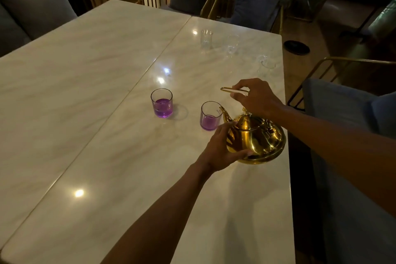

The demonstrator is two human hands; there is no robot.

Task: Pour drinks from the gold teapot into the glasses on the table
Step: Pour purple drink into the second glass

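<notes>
Two hands hold the gold teapot [256, 141] tilted over the marble worktop [90, 83]; the right hand [256, 97] pinches its thin handle [227, 90] from above; the left hand [222, 148] cups the belly with fingers spread; the spout [224, 112] touches the rim of the near glass [211, 115], partly filled with purple drink; a second purple glass [161, 103] stands to its left; three clear glasses [232, 44] sit farther back.

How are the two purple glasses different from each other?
The left purple glass stands alone, away from the gold teapot; the right purple glass has the spout at its rim. The left glass looks fuller and brighter purple; the right holds less and looks paler. Both are short, clear, upright tumblers.
</notes>
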